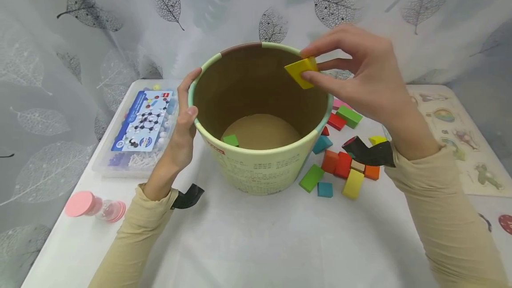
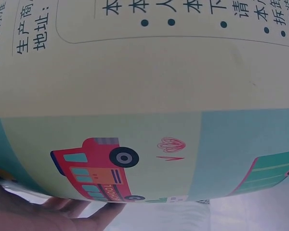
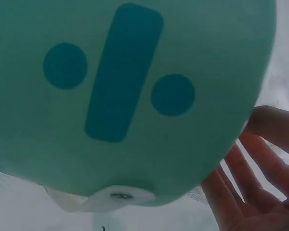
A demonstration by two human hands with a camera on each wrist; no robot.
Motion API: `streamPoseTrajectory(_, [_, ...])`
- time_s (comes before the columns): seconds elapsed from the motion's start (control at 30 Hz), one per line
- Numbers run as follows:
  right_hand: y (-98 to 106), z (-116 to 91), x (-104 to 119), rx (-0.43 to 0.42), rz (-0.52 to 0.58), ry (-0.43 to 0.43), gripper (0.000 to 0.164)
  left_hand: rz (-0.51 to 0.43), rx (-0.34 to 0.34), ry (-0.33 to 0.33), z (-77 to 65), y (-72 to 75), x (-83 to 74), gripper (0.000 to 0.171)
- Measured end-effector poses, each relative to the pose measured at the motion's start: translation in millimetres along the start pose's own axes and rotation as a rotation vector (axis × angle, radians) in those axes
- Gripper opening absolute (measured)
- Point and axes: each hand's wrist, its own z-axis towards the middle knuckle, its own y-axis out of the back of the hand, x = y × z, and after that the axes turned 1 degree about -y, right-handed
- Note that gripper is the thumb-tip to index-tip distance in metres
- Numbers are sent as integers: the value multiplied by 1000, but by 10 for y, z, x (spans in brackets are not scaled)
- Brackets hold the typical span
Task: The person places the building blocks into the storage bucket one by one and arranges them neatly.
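Note:
A tall round bucket (image 1: 256, 168) with a pale green rim stands upright on the table. At its left rim my left hand (image 1: 182, 132) grips the edge; in the left wrist view some fingers (image 2: 98, 219) show beside the printed wall. My right hand (image 1: 360, 74) pinches a yellow wedge-shaped block (image 1: 300, 72) between thumb and fingers, over the bucket's right rim. The right wrist view shows that hand's fingers (image 3: 245, 168) by the green wall, with the block hidden. On the bucket's floor lies a green block (image 1: 230, 140).
Several coloured blocks, including a yellow one (image 1: 353, 184) and a green one (image 1: 311, 178), lie right of the bucket. Left stands a clear plastic case (image 1: 104, 163) with a molecule label, and a pink hourglass (image 1: 96, 206). A picture board (image 1: 466, 146) lies far right.

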Motion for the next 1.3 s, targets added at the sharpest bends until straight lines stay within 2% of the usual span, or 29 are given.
streamPoseTrajectory(0.1, [-20,10,-4,-2,47,5,33,4,3,-3,11,-8,-1,78])
streamPoseTrajectory(0.2, [-11,15,-19,4,46,5,33,13,1,-4,17,-10,-7,79])
streamPoseTrajectory(0.43, [123,-8,-133,-2,-44,10,37,17,-5,0,25,-8,-18,80])
streamPoseTrajectory(0.53, [212,-62,-266,-24,-70,-23,36,21,-11,12,17,-6,-18,80])
streamPoseTrajectory(0.63, [298,-155,-493,-39,-72,-107,34,27,-14,19,11,-4,-17,79])
streamPoseTrajectory(0.77, [379,-354,-931,-14,-94,-280,33,24,-11,18,12,-4,-11,79])
streamPoseTrajectory(0.9, [394,-572,-1374,64,-212,-460,39,22,-9,18,12,-5,-6,80])
streamPoseTrajectory(1.03, [360,-701,-1661,194,-319,-598,44,17,-10,20,7,-3,-12,80])
streamPoseTrajectory(1.17, [299,-755,-1836,298,-349,-653,45,11,-10,22,4,-2,-22,79])
streamPoseTrajectory(1.3, [248,-775,-1947,344,-341,-686,45,7,-9,27,0,-10,-24,79])
